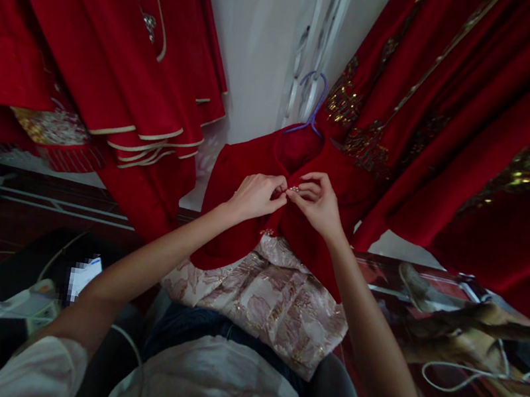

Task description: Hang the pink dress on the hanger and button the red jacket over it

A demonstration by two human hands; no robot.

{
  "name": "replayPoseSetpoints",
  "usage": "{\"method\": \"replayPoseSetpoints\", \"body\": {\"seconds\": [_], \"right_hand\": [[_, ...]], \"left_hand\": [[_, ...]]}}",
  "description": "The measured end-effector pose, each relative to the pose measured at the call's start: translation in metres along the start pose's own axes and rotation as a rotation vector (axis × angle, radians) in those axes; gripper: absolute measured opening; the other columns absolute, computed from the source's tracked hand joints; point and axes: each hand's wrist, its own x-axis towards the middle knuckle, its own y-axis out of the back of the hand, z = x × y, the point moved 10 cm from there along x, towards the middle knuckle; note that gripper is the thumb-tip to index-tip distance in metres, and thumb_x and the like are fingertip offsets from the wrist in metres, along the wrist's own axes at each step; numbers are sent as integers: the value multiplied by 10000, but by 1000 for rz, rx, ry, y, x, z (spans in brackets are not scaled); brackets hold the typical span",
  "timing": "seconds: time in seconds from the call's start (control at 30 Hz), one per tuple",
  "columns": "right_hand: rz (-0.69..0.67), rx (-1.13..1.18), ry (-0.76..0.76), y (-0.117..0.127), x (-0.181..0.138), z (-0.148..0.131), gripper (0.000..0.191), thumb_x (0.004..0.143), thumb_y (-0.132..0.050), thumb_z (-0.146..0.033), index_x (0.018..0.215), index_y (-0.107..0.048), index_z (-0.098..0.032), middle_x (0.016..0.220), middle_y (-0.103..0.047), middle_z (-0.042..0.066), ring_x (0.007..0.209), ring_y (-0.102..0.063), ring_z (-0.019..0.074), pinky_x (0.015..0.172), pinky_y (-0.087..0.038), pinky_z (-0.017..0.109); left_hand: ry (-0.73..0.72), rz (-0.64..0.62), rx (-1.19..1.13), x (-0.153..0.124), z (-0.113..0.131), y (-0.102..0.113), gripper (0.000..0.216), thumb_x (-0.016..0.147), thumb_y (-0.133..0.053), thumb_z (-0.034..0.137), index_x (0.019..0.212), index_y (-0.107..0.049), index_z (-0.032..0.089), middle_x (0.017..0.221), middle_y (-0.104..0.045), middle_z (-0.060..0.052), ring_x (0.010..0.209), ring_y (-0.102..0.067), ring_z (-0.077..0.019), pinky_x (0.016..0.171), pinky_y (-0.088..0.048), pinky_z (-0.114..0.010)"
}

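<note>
A short red velvet jacket [241, 174] hangs on a purple hanger [314, 102] in front of me, over a pale floral brocade dress [273, 300]. My left hand [255, 196] is closed, pinching the left front edge of the jacket near the collar. My right hand [317, 201] is closed too, pinching the right front edge. Both sets of fingertips meet at a small beaded fastening [292, 189] on the jacket front. A second beaded fastening [268, 232] shows lower on the jacket.
Red embroidered gowns hang on the left [97, 51] and on the right [480, 139]. A white wall [266, 31] lies behind. Low down are a white device with a cable [35, 300] on the left, and a shoe [415, 283] and white cord [461, 384] on the right.
</note>
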Motion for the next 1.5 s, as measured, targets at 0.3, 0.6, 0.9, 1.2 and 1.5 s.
{"method": "replayPoseSetpoints", "body": {"seconds": [0.3, 0.6, 0.9, 1.2, 1.5], "right_hand": [[65, -5, 27, -14, -8, 8, 365, 807, -604, -392, 1095, -418, -264, 1003, -546, 32, 933, -595, 165, 850, -525, 332], [42, -88, -94, -7, -54, 30, 680, 704, -645, -200, 1295, -317, -271, 1028, -543, 46, 804, -604, 176, 656, -535, 319], [-290, 191, -168, -36, -67, -19, 407, 828, -632, -321, 1211, -504, -276, 1183, -623, 63, 1114, -604, 200, 1005, -490, 430], [-416, 50, -123, -68, -76, 4, 387, 898, -558, -332, 1280, -532, -272, 1288, -566, 71, 1171, -566, 192, 970, -520, 400], [-84, 8, -130, -68, -70, 26, 256, 844, -609, -346, 1064, -568, -221, 1020, -591, 64, 857, -599, 152, 720, -541, 293]], "left_hand": [[69, 34, -300, -2, -3, -20, 133, 843, -533, 199, 959, -599, 202, 912, -691, -48, 816, -658, -175, 757, -508, -286], [523, 131, -1151, -51, -37, -75, 305, 929, -418, 307, 1151, -594, 196, 1220, -639, -102, 1048, -641, -171, 931, -510, -332], [684, -55, -1659, -78, -3, -100, 630, 914, -270, 666, 1148, -620, 196, 1143, -683, -118, 1130, -613, -256, 952, -496, -406], [905, 261, -1613, -124, -47, -92, 540, 888, -416, 626, 1082, -612, 162, 1061, -689, -103, 946, -668, -208, 821, -539, -333], [586, 336, -610, -119, -54, -38, 139, 800, -620, 275, 889, -678, 185, 809, -664, -31, 775, -615, -176, 778, -502, -327]]}}
